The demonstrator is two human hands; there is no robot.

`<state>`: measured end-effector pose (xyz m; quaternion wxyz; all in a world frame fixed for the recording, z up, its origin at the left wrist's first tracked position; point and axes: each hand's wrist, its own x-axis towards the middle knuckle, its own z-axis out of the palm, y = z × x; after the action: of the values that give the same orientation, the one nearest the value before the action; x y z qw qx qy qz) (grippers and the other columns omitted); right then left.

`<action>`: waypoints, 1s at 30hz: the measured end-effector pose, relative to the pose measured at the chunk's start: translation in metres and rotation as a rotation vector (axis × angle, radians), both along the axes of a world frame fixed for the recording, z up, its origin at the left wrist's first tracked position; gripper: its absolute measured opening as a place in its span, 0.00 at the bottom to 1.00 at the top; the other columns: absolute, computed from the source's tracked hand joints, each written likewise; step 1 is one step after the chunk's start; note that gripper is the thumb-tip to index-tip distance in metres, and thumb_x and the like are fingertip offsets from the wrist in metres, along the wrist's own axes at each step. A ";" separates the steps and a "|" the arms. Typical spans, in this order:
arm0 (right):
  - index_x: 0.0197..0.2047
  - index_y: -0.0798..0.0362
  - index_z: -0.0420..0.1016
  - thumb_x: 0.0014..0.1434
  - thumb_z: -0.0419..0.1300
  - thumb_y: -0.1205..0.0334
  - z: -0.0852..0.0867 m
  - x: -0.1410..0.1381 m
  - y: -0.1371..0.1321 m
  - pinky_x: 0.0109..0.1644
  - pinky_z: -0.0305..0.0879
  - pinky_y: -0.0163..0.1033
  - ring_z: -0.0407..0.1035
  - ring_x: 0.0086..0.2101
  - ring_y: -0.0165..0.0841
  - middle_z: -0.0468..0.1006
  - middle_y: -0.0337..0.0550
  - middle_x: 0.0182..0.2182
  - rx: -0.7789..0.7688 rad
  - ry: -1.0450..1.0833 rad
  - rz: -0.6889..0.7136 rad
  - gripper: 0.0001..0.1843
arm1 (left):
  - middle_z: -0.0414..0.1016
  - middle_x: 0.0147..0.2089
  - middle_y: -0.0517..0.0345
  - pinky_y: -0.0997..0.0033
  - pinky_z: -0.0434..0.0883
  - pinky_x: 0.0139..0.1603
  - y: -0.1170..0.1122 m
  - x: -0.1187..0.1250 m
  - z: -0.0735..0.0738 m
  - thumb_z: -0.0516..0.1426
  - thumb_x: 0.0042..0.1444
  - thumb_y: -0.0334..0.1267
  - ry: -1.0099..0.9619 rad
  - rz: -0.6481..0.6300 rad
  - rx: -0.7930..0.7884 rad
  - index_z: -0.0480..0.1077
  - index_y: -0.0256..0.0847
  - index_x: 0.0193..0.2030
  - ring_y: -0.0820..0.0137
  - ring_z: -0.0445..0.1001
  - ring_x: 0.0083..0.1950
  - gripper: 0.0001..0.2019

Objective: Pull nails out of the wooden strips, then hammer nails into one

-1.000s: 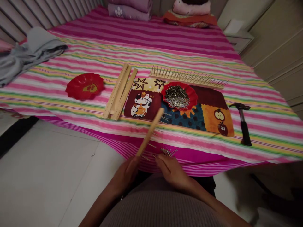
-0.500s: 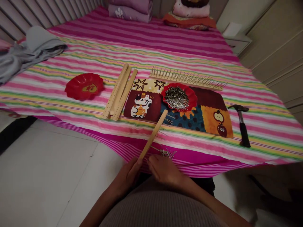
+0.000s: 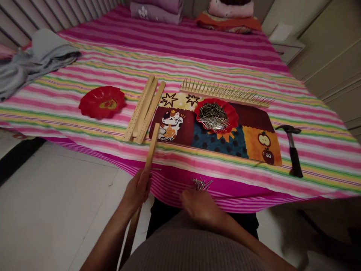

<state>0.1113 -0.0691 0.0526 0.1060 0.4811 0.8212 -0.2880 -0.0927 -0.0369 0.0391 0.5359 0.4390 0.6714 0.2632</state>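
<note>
Wooden strip (image 3: 150,146) slants over the near edge of the striped bed (image 3: 197,49), its tip pointing to 12 o'clock at the 9 o'clock edge of the patchwork mat (image 3: 225,139). The left hand (image 3: 138,188) is closed around the strip's middle. The right hand (image 3: 200,203), at 6 o'clock from the red dish (image 3: 231,113), pinches a small bunch of nails (image 3: 201,183).

Dim, warm indoor light, source out of shot. Striped bedspread (image 3: 214,52) evenly lit mid-scene, shadows soft and faint. Small glints in the red dish (image 3: 231,112), no hard glare. Near edge is darkest: left hand (image 3: 138,188) and right hand (image 3: 201,205) are soft and noisy, and the bunch of nails (image 3: 201,183) barely resolves. Wooden strip (image 3: 151,145) slightly smeared. Wide-angle bend at the corners, far pillows (image 3: 228,9) fuzzy.
</note>
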 end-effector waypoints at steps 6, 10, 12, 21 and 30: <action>0.54 0.58 0.68 0.66 0.51 0.58 0.002 0.021 -0.001 0.40 0.66 0.42 0.73 0.43 0.43 0.74 0.58 0.50 0.113 -0.041 -0.362 0.17 | 0.57 0.19 0.69 0.78 0.52 0.14 -0.008 0.010 0.012 0.47 0.58 0.62 -0.184 -0.119 -0.050 0.62 0.42 0.33 0.78 0.54 0.15 0.23; 0.48 0.56 0.70 0.68 0.48 0.56 0.014 0.009 0.000 0.45 0.65 0.40 0.72 0.43 0.39 0.77 0.50 0.44 0.168 0.217 -0.286 0.16 | 0.58 0.20 0.68 0.77 0.53 0.17 -0.017 0.030 0.016 0.48 0.59 0.60 -0.119 -0.193 -0.004 0.62 0.41 0.30 0.77 0.56 0.18 0.22; 0.46 0.56 0.70 0.69 0.47 0.57 0.014 0.000 0.002 0.42 0.65 0.41 0.72 0.42 0.39 0.78 0.49 0.41 0.159 0.162 -0.244 0.15 | 0.59 0.20 0.67 0.76 0.54 0.19 -0.020 0.036 0.017 0.48 0.59 0.58 -0.085 -0.220 0.009 0.63 0.41 0.30 0.75 0.56 0.19 0.21; 0.42 0.55 0.71 0.63 0.48 0.72 0.000 0.004 0.000 0.34 0.60 0.38 0.73 0.37 0.39 0.78 0.50 0.36 0.144 -0.046 -0.085 0.12 | 0.64 0.22 0.63 0.74 0.58 0.21 -0.017 0.025 0.006 0.48 0.58 0.59 -0.080 -0.201 -0.003 0.67 0.41 0.34 0.72 0.61 0.22 0.22; 0.50 0.57 0.70 0.64 0.53 0.63 0.005 0.015 -0.002 0.38 0.62 0.39 0.72 0.40 0.39 0.75 0.54 0.45 0.123 0.044 -0.384 0.13 | 0.60 0.22 0.67 0.78 0.53 0.17 -0.023 0.034 0.012 0.50 0.55 0.62 -0.222 -0.132 -0.150 0.66 0.41 0.35 0.77 0.55 0.19 0.23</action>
<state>0.1267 -0.0708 0.0576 0.0016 0.6279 0.7326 -0.2628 -0.0592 -0.0604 0.0512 0.6541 0.4091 0.5956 0.2236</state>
